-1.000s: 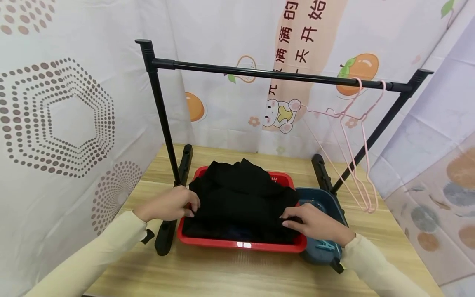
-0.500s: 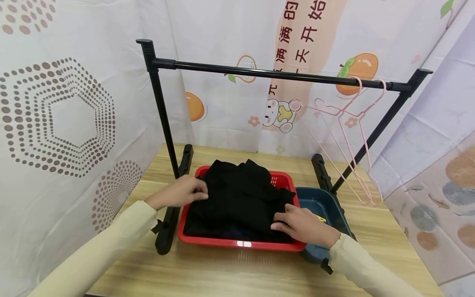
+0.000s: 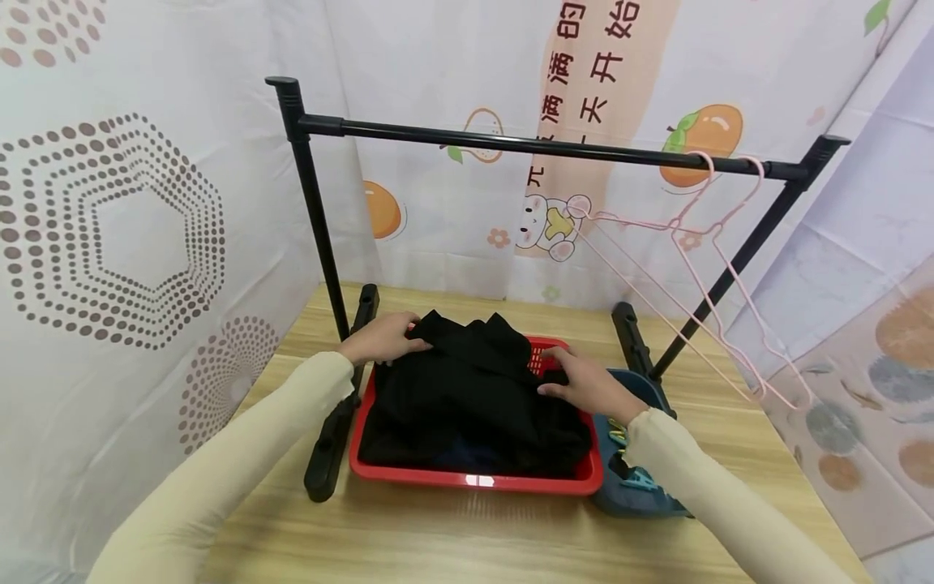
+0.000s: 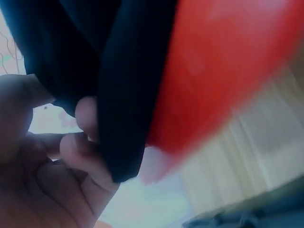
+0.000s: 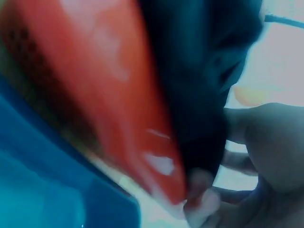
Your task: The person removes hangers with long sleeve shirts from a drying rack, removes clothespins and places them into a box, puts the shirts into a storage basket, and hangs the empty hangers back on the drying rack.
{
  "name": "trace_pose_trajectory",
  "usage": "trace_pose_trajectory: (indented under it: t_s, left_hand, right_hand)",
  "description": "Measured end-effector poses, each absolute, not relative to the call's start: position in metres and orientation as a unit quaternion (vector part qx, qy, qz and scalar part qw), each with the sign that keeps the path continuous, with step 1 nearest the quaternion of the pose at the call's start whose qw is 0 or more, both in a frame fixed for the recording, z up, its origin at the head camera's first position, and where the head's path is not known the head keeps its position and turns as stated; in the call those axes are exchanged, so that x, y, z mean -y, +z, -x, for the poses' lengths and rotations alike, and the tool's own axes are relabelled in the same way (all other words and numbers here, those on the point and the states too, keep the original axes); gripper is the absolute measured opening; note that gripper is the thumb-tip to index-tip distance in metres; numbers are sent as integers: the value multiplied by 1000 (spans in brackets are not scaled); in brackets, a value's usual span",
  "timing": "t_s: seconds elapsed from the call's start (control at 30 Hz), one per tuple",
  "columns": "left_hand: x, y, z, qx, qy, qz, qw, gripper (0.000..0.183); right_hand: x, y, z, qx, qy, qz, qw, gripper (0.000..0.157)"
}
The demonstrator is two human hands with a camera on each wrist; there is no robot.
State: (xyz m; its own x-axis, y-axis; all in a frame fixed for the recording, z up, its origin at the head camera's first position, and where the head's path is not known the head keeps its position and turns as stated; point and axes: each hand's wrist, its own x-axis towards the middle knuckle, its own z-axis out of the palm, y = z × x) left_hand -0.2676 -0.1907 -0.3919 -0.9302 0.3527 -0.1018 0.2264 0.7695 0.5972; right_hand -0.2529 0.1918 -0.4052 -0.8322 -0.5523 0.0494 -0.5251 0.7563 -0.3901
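Note:
A bunched black garment point(image 3: 467, 397) fills most of the red basket point(image 3: 409, 478) in the head view. My left hand point(image 3: 383, 338) is at the garment's far left corner. In the left wrist view a fold of the black garment point(image 4: 130, 95) is held between thumb and curled fingers. Over on the far right side, my right hand point(image 3: 589, 383) grips another edge of it. From the right wrist, the black garment point(image 5: 194, 80) runs down between thumb and fingers, whose tips are right by the red rim point(image 5: 164, 164).
A black rack bar point(image 3: 496, 144) spans above the basket, with pink hangers point(image 3: 709, 174) hooked at its right end. Close to the basket's right side stands a dark blue tray point(image 3: 635, 504) holding several clothespins point(image 3: 639, 478). Everything stands on a wooden table point(image 3: 409, 535).
Both hands have moved toward the back of the basket, from the garment's near sides to its far corners. The cloth has shifted and refolded, and the hangers have swung round.

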Motion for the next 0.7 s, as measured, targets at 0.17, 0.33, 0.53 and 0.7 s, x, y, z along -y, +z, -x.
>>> trace_pose_trajectory:
  t_s: [0.17,0.33,0.53,0.7]
  left_hand:
    - [187,-395,273,-919,342,-168,97,26]
    - [189,-382,252,-913,330,-236,41,16]
    - [197,-368,201,-891,292,-326,123,26]
    - [195,-374,176,-882,218,-359,213,32]
  right_hand:
    - [-187,-412,268,-935,-214,281,39,20]
    - [-187,-402,256,-917,-291,270,48,8]
    - [-199,-385,223,-884,-337,323,32,5]
    - [-207,-395,201,-880,-274,378,90,29]
